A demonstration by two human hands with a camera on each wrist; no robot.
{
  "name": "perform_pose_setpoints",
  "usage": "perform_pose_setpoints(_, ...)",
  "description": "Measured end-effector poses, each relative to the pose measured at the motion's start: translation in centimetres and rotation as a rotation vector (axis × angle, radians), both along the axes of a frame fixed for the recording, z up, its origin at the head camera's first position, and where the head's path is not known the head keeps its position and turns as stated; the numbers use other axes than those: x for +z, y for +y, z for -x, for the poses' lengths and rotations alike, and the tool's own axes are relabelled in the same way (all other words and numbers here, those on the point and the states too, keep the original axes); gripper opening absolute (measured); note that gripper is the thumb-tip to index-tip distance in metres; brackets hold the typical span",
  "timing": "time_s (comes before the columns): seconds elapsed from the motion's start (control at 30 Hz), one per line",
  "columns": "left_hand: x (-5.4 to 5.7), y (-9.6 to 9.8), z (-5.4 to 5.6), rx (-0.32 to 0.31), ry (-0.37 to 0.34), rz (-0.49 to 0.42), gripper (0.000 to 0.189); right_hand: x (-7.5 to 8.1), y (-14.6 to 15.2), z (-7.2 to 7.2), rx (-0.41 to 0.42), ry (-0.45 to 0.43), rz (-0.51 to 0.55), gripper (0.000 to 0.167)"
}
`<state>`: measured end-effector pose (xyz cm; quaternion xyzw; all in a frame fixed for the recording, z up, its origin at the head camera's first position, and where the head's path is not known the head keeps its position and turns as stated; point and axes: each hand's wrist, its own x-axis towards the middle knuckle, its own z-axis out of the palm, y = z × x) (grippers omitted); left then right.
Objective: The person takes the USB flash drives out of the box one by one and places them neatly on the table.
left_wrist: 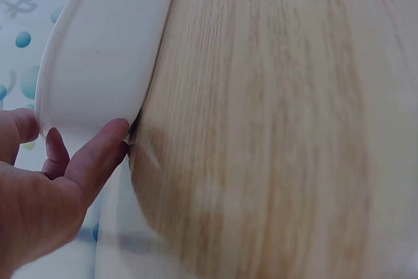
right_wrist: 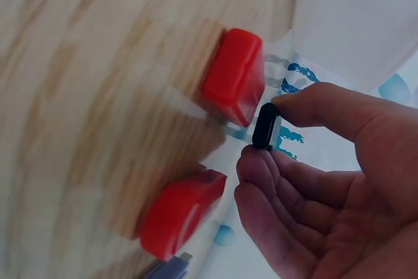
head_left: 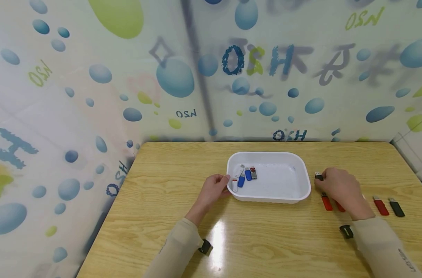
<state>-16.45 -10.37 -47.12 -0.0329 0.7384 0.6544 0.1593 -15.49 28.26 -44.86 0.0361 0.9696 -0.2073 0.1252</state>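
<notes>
A white plastic tray [head_left: 268, 199] sits on the wooden table, with several USB flash drives in its left part, among them a blue one [head_left: 248, 175] and a white one [head_left: 234, 185]. My left hand [head_left: 214, 188] holds the tray's left end, thumb at the rim and fingers against the outer wall. Right of the tray, my right hand [head_left: 341, 189] pinches a black USB flash drive [right_wrist: 264, 127] between thumb and fingertips. Near that hand lie a red flash drive [head_left: 327, 202] and a second red one [head_left: 340, 207], partly hidden by the hand.
Farther right on the table lie a dark red flash drive [head_left: 381, 206] and a black one [head_left: 396, 207]. In the right wrist view a grey drive [right_wrist: 166, 267] shows at the bottom edge. A patterned curtain [head_left: 211, 96] hangs behind the table.
</notes>
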Motion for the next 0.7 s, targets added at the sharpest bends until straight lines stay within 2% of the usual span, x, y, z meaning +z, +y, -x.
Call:
perform_pose_setpoints(0.27,0.12,0.02,-0.14,0.004,0.000,-0.023,0.040,-0.26,0.05,0.07,0.011,-0.024,-0.035,0.034)
perform_pose_setpoints(0.43,0.14,0.07,-0.17,0.007,-0.002,-0.014,0.041,-0.29,0.05,-0.01,0.027,-0.008,-0.033,0.036)
perform_pose_setpoints(0.7,0.20,0.10,-0.14,0.008,0.012,-0.014,0.034,-0.09,-0.16,-0.15,0.018,-0.011,-0.022,0.037)
